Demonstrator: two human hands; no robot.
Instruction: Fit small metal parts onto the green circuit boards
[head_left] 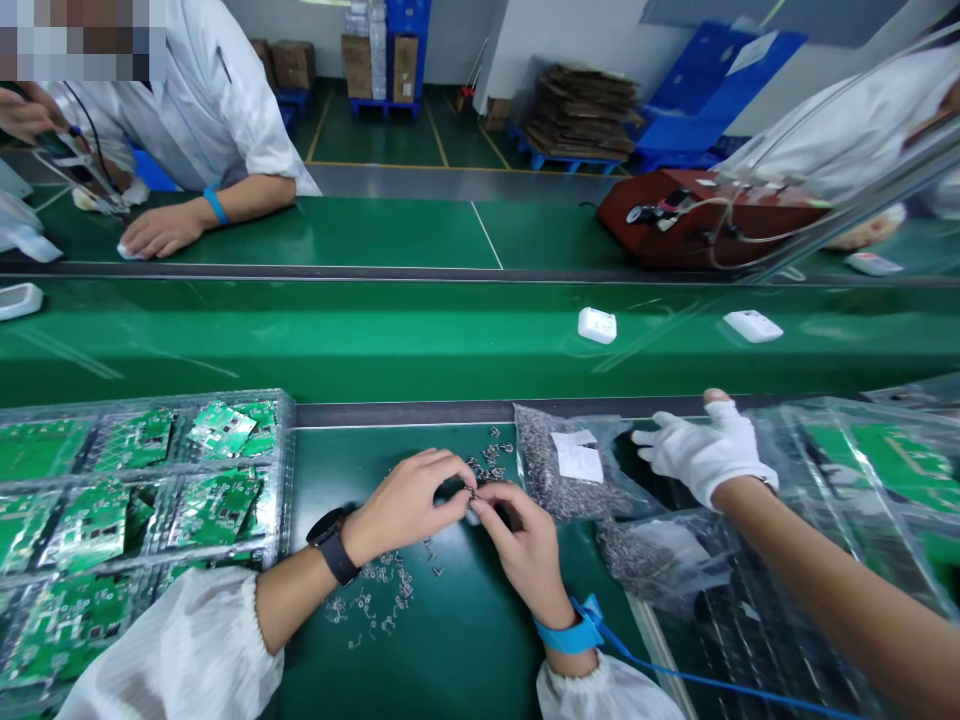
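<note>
My left hand (409,503) and my right hand (529,550) meet over the green bench, thumbs and fingers pinched together. Between their fingertips is a small metal piece (472,493), partly hidden, perhaps a spring or clip. Just beyond them lies a small pile of similar metal pieces (491,468). More loose metal pieces (382,595), thin and curled, are scattered below my left wrist. Right of my hands sits a clear bag (536,460) filled with small metal parts and bearing a white label. A second such bag (637,555) rests nearer to me.
A clear divided tray (281,470) of green circuit boards stands at left. Another person's gloved hand (701,450) reaches in beside more trays (847,440) at right. White plastic cases (598,325) lie on the green conveyor belt (375,340). A co-worker (217,100) sits opposite.
</note>
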